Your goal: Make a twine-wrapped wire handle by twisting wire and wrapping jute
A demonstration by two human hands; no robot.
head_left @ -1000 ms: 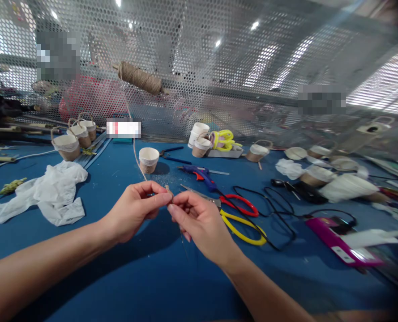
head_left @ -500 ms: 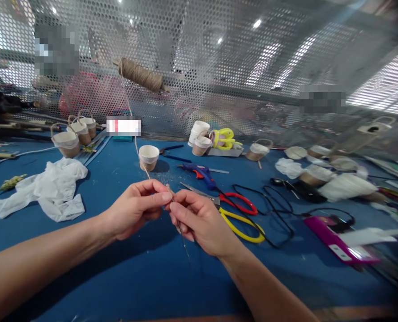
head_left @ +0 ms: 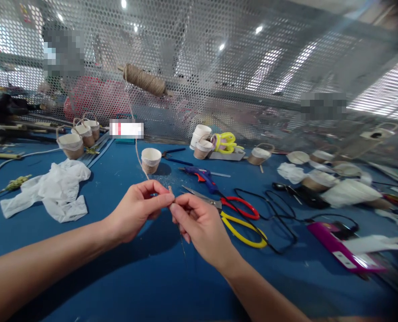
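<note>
Left fingers (head_left: 156,204) still pinch twine (head_left: 137,147), right fingers (head_left: 184,218) the thin strand (head_left: 182,244) — showing shorter below now.

Lettering unreadable

No word, number, brand or sign can be read. Behind the back edge of the tabletop (head_left: 134,290), left of its middle, a white patch (head_left: 131,129) with a red band is pixelated, its content illegible. A grey pixelated block (head_left: 63,52) above the back left corner and a darker pixelated block (head_left: 323,106) above the right part of the back edge give nothing legible. Toward the right edge, the purple power strip (head_left: 331,243) has pale panels; any print there is too small to read.
</note>
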